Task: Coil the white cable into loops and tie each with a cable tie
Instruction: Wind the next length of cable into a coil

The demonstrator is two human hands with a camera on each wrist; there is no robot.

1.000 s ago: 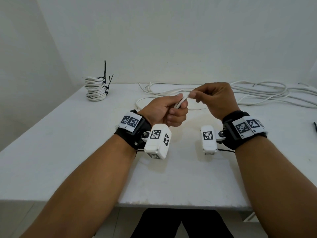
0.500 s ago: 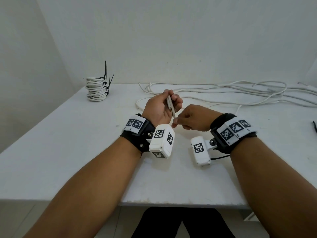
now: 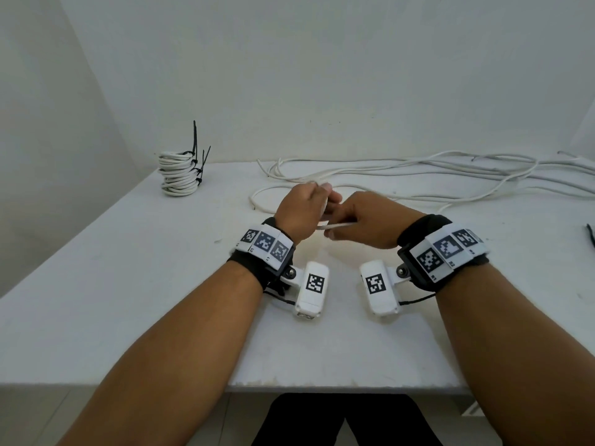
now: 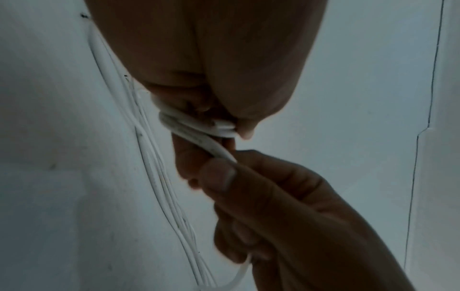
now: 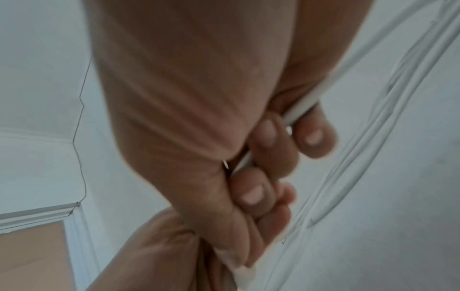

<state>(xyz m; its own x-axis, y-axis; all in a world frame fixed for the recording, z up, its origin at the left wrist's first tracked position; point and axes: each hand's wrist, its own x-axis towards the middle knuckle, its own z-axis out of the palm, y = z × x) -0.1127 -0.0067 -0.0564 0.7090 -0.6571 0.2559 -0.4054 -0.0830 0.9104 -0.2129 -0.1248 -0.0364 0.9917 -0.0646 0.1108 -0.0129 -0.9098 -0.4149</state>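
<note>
A long white cable (image 3: 418, 170) lies in loose strands across the back of the white table (image 3: 128, 284). My left hand (image 3: 304, 210) grips a few small turns of this cable (image 4: 189, 126) wound round its fingers, near the table's middle. Close beside it, my right hand (image 3: 363, 222) pinches the running strand (image 3: 335, 225) between thumb and fingers (image 4: 219, 173) just below the left hand. The strand passes through the right fist (image 5: 301, 106) and on towards the loose cable. Both hands hover a little above the table.
A stack of finished white coils (image 3: 178, 172) bound with black cable ties stands at the table's back left. A black cable tie (image 3: 590, 235) lies at the right edge. The table meets white walls behind and at the left.
My right hand swept from above the left hand down and under it, carrying the strand round the left fingers. The left hand turned and shifted slightly right and away.
</note>
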